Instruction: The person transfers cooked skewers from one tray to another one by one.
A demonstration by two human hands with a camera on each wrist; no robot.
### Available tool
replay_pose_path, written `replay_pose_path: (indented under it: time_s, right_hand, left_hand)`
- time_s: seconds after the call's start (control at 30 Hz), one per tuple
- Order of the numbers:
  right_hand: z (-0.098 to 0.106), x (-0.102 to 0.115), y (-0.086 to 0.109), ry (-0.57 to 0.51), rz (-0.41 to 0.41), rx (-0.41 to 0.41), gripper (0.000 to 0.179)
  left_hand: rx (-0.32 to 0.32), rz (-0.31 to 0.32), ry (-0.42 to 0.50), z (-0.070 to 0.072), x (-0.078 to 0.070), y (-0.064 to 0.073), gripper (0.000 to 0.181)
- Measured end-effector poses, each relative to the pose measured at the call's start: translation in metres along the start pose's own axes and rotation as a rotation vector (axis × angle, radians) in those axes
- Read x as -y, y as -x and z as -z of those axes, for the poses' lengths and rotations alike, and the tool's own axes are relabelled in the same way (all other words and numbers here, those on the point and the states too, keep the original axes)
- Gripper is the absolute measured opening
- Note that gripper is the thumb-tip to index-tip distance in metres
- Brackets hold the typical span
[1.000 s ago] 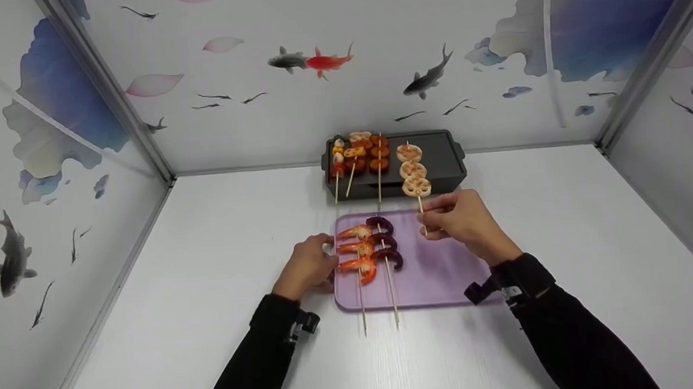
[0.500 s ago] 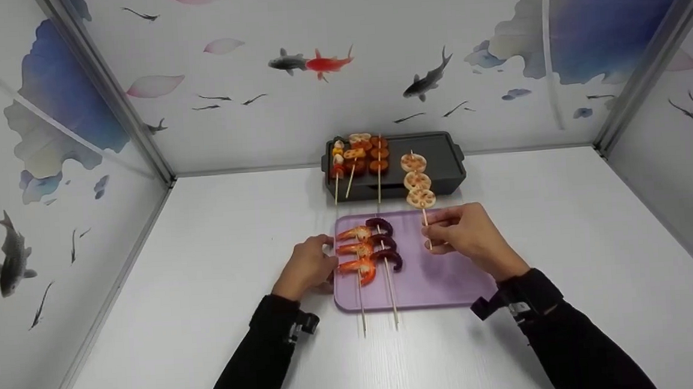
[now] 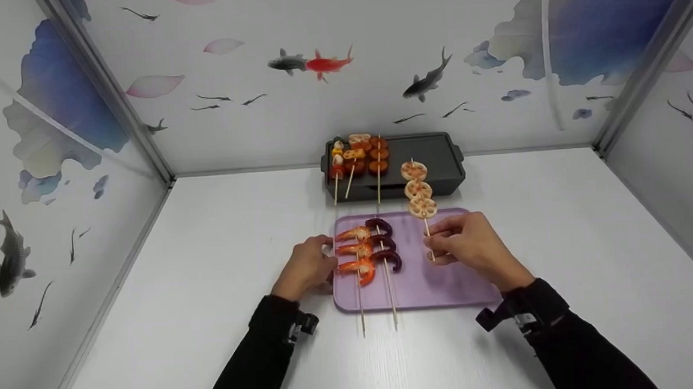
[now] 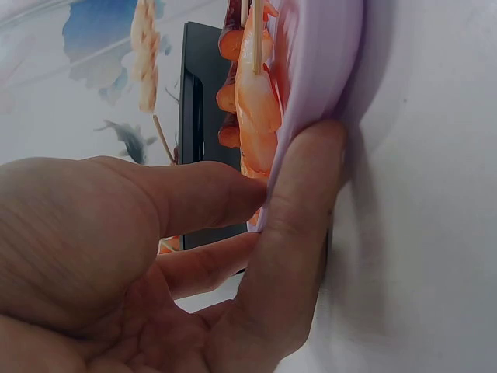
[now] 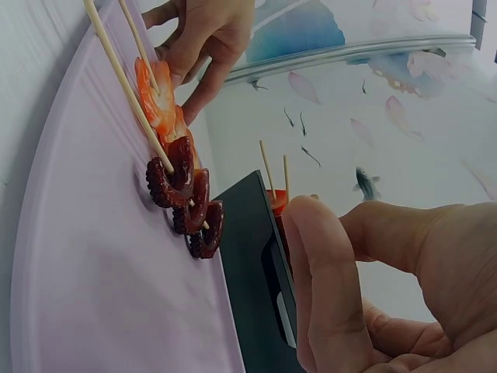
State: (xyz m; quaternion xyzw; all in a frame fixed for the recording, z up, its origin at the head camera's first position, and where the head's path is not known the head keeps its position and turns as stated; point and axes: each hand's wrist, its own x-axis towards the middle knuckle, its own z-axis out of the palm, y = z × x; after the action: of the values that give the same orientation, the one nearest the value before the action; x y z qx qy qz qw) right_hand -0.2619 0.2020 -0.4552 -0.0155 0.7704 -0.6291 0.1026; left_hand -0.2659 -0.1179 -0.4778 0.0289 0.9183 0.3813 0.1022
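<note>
My right hand [image 3: 476, 244] pinches the stick of a lotus root skewer [image 3: 418, 190] between thumb and fingers. Three pale round slices stick up from it, overlapping the grill's front in the head view. That hand is over the right part of a lilac tray [image 3: 448, 287]. At the tray's left edge, my left hand [image 3: 307, 266] grips the rim; in the left wrist view a finger lies under the tray [image 4: 342, 47] and the thumb meets its edge. On the tray's left side lie a shrimp skewer [image 3: 360, 266] and a dark octopus tentacle skewer [image 3: 386, 257], sticks towards me.
Behind the tray stands a black grill [image 3: 431, 153] against the back wall. Several skewers lie on its left half, including a mixed vegetable skewer [image 3: 337, 159] and one of brown round slices [image 3: 379, 153]. Printed white panels [image 3: 228, 129] enclose the white table [image 3: 216, 226].
My right hand has drawn the lotus root skewer back from the grill, towards me and slightly right over the tray. My left hand stays at the tray's left edge.
</note>
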Motion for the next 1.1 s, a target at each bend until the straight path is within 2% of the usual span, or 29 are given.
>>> replay_pose_path:
  time_s: [0.17,0.3,0.6,0.97,1.1]
  right_hand:
    - [-0.002,-0.001,0.003,0.006,-0.012,0.011,0.028]
    - [-0.002,-0.003,0.006,0.017,-0.025,0.015,0.029]
    - [-0.003,-0.008,0.013,0.058,-0.003,0.030,0.026]
    - [-0.005,-0.012,0.023,0.095,0.010,0.047,0.026]
    - [-0.005,-0.013,0.027,0.086,0.001,0.052,0.025]
  left_hand:
    - [0.004,-0.021,0.021,0.000,0.001,0.001,0.048]
    - [-0.007,-0.028,-0.017,0.000,0.001,0.000,0.047]
    - [0.007,0.021,-0.005,0.000,0.002,-0.001,0.049]
    - [0.005,0.033,0.016,-0.001,0.000,0.001,0.047]
    - [-0.009,0.001,-0.021,0.000,-0.001,0.002,0.047]
